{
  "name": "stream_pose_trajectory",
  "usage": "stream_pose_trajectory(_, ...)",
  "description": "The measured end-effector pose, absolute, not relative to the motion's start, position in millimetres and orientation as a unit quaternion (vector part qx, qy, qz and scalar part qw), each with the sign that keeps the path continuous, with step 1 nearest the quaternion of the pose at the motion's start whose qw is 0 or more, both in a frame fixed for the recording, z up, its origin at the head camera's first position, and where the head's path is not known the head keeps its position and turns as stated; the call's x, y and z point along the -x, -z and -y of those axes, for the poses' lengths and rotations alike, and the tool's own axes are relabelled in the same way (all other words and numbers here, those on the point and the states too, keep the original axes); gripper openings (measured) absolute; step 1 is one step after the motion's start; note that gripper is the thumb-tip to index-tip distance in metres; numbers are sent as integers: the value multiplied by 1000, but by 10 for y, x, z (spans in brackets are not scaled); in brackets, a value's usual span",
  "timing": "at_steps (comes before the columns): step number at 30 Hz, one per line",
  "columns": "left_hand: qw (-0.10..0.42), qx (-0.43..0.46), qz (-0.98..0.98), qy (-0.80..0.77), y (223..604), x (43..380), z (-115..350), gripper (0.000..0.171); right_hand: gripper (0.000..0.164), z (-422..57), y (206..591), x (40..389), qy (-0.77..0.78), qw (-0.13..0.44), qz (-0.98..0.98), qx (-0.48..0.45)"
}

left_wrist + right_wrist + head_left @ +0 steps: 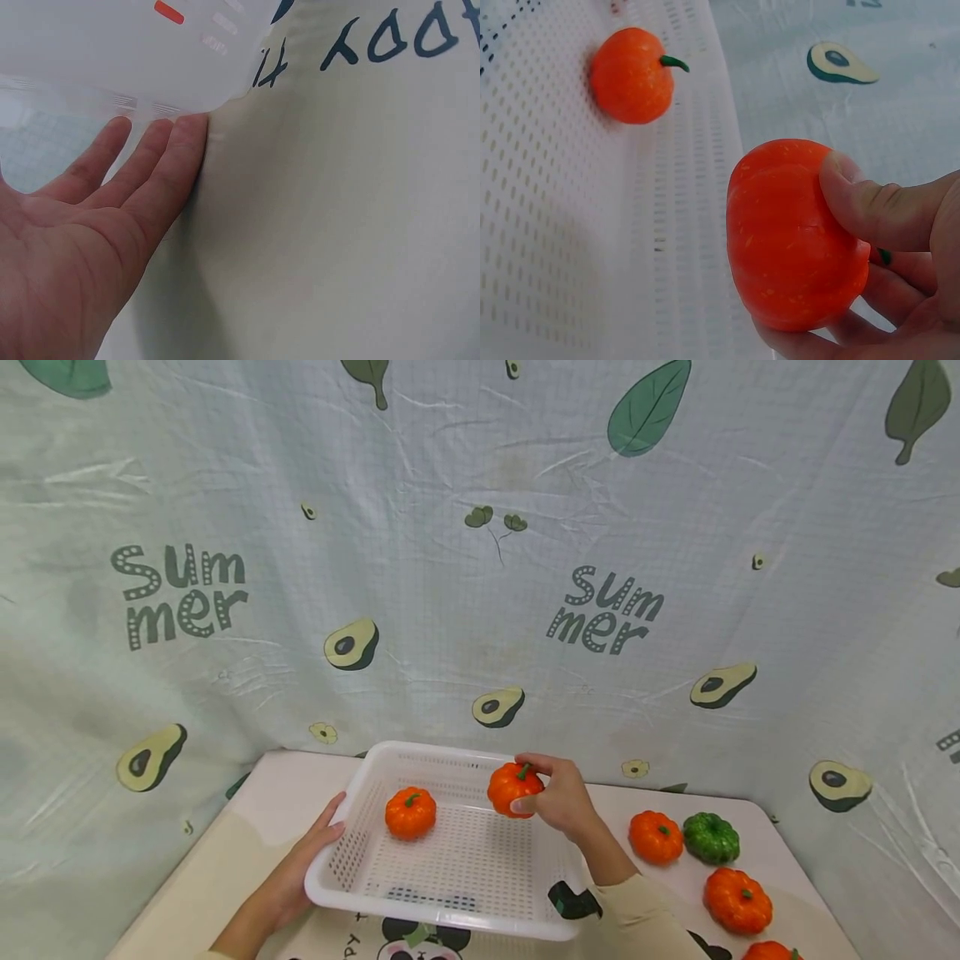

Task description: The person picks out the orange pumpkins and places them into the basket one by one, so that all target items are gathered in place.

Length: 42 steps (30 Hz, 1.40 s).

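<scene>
Over the right half of a white plastic basket [450, 918], my right hand [558, 797] grips a small orange pumpkin [513, 789] with a green stem. The right wrist view shows the thumb on one side of that pumpkin [795, 240] and fingers beneath it. Another orange pumpkin [410, 814] sits inside the basket, toward the left. My left hand [303, 856] is at the basket's left side. Seen in the left wrist view, the fingers [161, 161] are fairly straight, with their tips touching the outside of the basket [150, 52].
On the table to the right of the basket lie an orange pumpkin [656, 837], a green pumpkin [711, 838], a larger orange one [738, 902] and another [771, 952] cut off by the frame's bottom edge. A printed curtain [450, 568] hangs behind the table.
</scene>
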State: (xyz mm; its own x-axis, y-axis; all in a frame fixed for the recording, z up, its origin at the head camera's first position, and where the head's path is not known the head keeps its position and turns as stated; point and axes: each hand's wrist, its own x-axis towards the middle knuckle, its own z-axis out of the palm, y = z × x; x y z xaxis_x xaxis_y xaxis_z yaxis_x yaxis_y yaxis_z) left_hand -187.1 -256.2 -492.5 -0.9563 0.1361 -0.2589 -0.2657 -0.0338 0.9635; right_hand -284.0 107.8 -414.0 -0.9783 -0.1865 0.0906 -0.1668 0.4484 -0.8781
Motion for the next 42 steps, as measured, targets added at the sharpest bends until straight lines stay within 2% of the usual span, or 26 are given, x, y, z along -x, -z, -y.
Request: stream_pose_trajectory(42,137,51,-681,-718,4922,1876,2556,71,57,-689,4247,2915,494,25,-858,141)
